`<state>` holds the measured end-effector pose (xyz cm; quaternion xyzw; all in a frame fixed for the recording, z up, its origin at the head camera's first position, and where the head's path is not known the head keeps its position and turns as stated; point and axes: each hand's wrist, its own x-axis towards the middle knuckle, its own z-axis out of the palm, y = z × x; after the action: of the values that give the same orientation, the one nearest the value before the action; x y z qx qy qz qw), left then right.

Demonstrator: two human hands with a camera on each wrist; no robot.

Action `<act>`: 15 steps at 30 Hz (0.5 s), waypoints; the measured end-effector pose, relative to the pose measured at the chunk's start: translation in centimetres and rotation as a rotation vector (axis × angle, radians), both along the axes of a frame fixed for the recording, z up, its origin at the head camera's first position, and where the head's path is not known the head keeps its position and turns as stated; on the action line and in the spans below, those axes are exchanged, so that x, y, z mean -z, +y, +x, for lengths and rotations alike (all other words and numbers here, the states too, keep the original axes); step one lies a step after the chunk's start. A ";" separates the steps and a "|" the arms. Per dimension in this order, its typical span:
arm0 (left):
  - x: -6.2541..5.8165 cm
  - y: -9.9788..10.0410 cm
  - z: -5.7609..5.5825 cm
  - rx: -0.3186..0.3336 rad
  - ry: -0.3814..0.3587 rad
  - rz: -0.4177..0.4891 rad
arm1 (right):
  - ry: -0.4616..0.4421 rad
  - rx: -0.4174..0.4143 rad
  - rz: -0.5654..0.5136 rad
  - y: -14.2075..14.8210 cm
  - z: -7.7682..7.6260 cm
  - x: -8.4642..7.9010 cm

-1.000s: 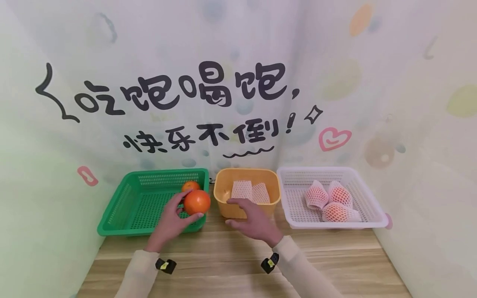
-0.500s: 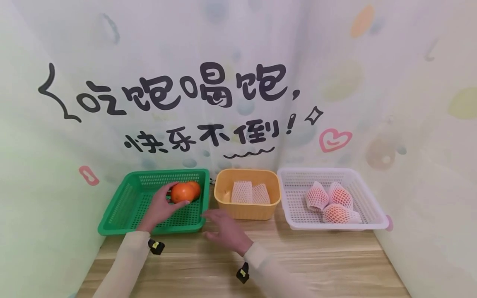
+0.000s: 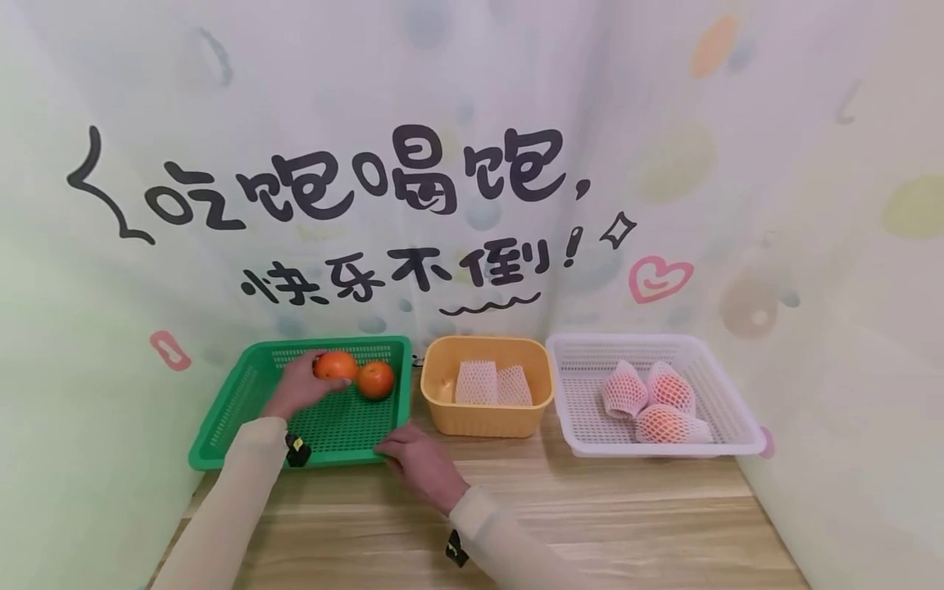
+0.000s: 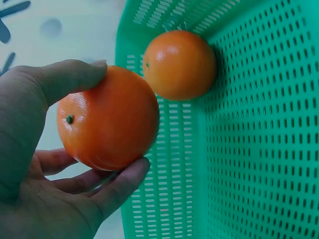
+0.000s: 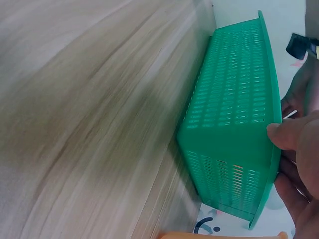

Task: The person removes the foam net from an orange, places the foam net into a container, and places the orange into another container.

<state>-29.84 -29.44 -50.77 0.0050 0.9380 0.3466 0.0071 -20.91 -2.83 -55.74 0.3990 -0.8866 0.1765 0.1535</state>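
Note:
My left hand [image 3: 301, 387] grips an orange [image 3: 336, 366] over the far part of the green basket [image 3: 342, 430]. In the left wrist view, thumb and fingers curl round this orange [image 4: 112, 119], its small green stem end facing the thumb's side. Just beyond it, a second orange [image 4: 180, 64] lies in the basket's corner. My right hand [image 3: 424, 465] is at the basket's near right corner. Seen from the right wrist, its thumb presses the outside of the rim [image 5: 275, 99], with the fingers on the inner side.
A yellow bin [image 3: 487, 419] with two white foam net sleeves [image 3: 476, 383] stands in the middle. To the right, a white basket [image 3: 583, 410] holds three net-wrapped fruits [image 3: 664, 424]. All stand on a wood-grain table [image 3: 590, 508] against a printed curtain [image 3: 472, 74].
My left hand has carried the orange left and back into the green basket's area. My right hand has moved left from in front of the yellow bin and taken hold of the green rim.

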 end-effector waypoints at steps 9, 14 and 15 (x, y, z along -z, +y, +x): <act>0.5 -1.2 -2.1 -0.033 -0.183 -0.043 | -0.017 0.014 -0.006 -0.1 -0.1 -0.2; 1.4 -1.5 -3.0 -0.027 -0.252 -0.095 | -0.006 0.007 -0.023 -0.1 -0.2 -0.2; 1.6 -1.6 -3.2 -0.020 -0.265 -0.103 | 0.000 0.006 -0.026 -0.1 -0.2 -0.2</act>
<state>-33.02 -31.01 -52.34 -0.0507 0.9454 0.2956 0.1277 -21.11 -2.90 -55.53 0.3945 -0.8854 0.1874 0.1593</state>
